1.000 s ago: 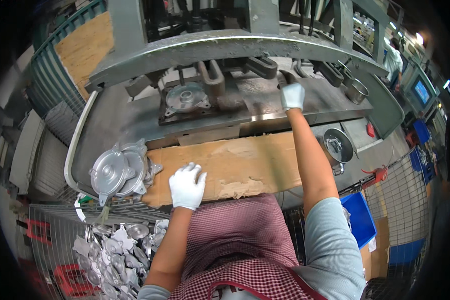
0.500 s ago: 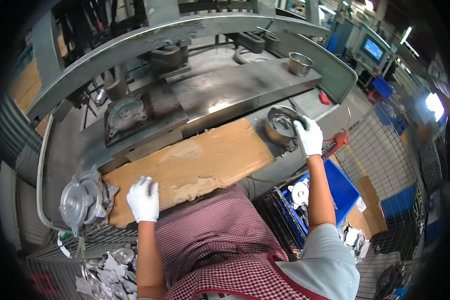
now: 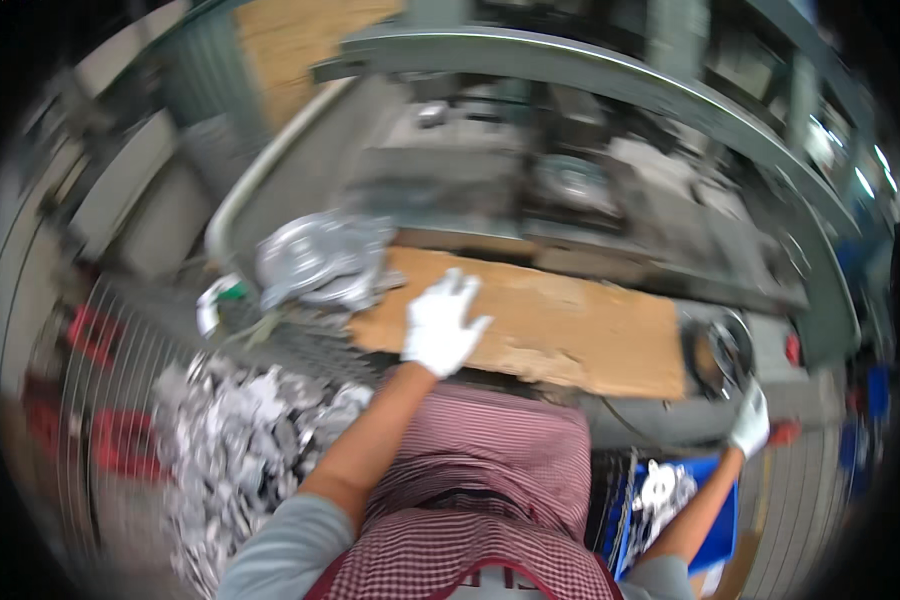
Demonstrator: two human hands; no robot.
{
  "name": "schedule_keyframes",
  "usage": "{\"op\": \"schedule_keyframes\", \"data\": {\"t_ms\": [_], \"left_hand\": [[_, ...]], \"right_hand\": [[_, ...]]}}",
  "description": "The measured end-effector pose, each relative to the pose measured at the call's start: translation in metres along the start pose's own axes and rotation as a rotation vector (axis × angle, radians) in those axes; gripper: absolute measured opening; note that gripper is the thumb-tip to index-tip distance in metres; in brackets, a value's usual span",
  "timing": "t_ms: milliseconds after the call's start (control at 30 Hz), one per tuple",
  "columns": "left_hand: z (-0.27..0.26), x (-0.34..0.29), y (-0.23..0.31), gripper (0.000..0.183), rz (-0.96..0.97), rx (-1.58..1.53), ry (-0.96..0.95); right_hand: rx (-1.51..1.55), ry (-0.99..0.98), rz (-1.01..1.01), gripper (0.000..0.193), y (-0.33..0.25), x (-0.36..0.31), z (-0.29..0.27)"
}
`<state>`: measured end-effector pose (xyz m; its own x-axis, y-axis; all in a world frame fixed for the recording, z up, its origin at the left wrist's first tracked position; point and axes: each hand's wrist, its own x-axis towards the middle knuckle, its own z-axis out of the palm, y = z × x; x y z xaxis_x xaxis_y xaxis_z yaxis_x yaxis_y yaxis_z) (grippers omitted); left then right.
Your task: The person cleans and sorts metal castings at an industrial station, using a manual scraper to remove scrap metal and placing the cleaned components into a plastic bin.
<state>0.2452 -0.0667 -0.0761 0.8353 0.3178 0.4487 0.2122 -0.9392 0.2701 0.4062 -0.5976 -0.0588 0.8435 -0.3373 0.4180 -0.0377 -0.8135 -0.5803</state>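
My left hand (image 3: 440, 325), in a white glove, is held open with fingers spread, over the left part of a brown cardboard sheet (image 3: 560, 325). Just beyond it, a stack of silvery cast metal parts (image 3: 320, 262), round with lugs, sits at the sheet's left end. My right hand (image 3: 750, 420), also gloved in white, is at the near right edge of a metal pot (image 3: 708, 358) with dark contents. Its fingers are drawn together and blurred; whatever they hold does not show.
Behind the cardboard, a round part (image 3: 575, 180) rests on the machine bed under a grey crossbar (image 3: 570, 50). A wire cage of loose metal parts (image 3: 245, 440) stands at lower left. A blue bin (image 3: 722, 530) with more parts is by my right forearm.
My view has swung left and is blurred. My left hand has reached forward over the cardboard and its fingers have spread. My right hand remains by the pot.
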Motion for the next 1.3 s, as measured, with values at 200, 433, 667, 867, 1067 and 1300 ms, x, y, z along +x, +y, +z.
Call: {"op": "schedule_keyframes", "data": {"t_ms": [200,433,667,867,1067,1300], "left_hand": [[-0.002,-0.002,-0.003,0.059,-0.049,0.034,0.096],[0.005,-0.003,-0.01,0.038,0.0,-0.08,0.115],[0.005,-0.008,-0.014,0.03,-0.023,-0.129,-0.036],[0.003,-0.04,-0.016,0.033,0.052,-0.166,0.043],[0.0,-0.126,-0.031,0.044,0.245,-0.159,0.105],[0.036,-0.258,-0.147,0.031,-0.913,-0.234,-0.146]], "right_hand": [[-0.264,0.024,-0.027,0.054,0.055,0.026,0.02],[-0.231,-0.068,0.063,0.056,0.054,0.034,0.016],[-0.434,0.253,-0.184,0.037,0.01,0.003,0.007],[-0.667,0.323,-0.483,0.036,-0.001,-0.003,0.001],[-0.527,0.189,-0.223,0.034,-0.012,0.002,0.001],[-0.555,0.224,-0.31,0.034,0.009,0.023,0.001]]}}
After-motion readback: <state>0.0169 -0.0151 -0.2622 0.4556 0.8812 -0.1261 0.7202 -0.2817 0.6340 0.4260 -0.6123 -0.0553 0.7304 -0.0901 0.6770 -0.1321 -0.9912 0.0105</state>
